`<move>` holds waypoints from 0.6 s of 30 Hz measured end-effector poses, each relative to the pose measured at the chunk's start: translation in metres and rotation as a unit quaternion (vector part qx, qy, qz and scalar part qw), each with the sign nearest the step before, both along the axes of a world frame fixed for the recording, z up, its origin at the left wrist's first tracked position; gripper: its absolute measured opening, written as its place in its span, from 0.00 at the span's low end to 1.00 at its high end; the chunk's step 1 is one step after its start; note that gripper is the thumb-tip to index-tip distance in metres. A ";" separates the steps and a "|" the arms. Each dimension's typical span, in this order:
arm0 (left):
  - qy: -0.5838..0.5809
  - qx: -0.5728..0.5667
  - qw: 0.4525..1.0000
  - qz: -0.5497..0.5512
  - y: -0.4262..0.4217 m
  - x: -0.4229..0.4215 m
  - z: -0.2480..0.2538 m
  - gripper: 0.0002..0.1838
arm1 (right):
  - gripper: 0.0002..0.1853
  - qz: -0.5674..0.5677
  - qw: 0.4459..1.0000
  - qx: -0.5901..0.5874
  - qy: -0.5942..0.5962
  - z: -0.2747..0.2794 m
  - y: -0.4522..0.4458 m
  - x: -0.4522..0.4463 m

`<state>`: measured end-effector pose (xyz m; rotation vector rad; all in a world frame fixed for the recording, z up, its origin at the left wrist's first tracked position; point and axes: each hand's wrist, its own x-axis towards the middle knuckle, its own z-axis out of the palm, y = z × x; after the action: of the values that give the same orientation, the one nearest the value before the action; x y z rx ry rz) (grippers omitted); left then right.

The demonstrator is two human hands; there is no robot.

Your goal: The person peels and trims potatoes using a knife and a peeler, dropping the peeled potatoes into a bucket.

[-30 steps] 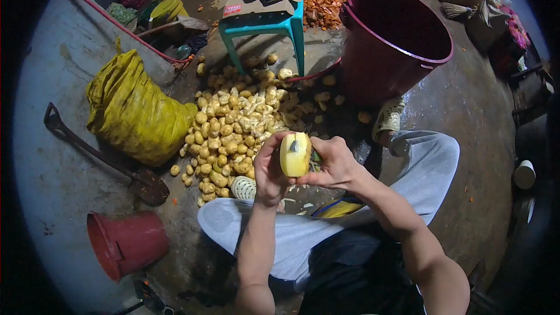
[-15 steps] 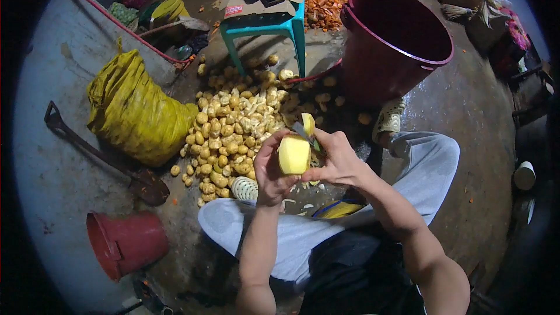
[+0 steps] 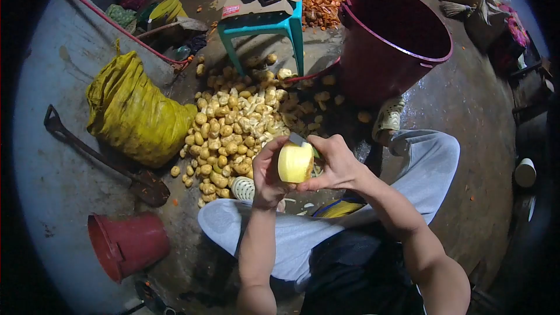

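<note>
A mostly peeled yellow potato is held between my hands above my lap. My left hand wraps round its left side. My right hand grips a knife with a green handle, its fingers close to the potato's right side. The knife's blade lies at the potato's top edge, and part of the handle is hidden by my fingers. Beyond my hands a heap of potatoes lies on the floor, with pale peelings among them.
A yellow sack, a shovel and a red bucket stand or lie at left. Ahead are a teal chair bearing cardboard, a carrot pile and a big maroon tub. My slippers flank the potatoes.
The blade crossed the potato's face, then lifted a slice above it; that slice is now gone from the blade. The blade is back at the potato's top edge, and the potato has tilted.
</note>
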<state>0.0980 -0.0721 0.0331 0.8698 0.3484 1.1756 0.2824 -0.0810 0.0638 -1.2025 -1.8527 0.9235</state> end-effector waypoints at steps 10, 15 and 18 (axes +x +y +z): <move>-0.003 0.019 0.997 0.079 0.001 0.009 0.001 0.46 | 0.31 -0.006 0.994 0.102 -0.041 -0.012 -0.007 -0.011; -0.009 -0.004 0.992 0.125 -0.002 0.014 0.000 0.45 | 0.32 -0.030 0.989 0.112 -0.088 -0.002 -0.009 -0.009; -0.022 -0.001 0.994 0.104 0.002 0.013 -0.002 0.46 | 0.38 -0.043 0.998 -0.035 0.003 0.014 -0.002 -0.002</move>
<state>0.1108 -0.0704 0.0313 0.8193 0.4120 1.3847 0.2803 -0.0827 0.0780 -1.3103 -1.7631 0.9509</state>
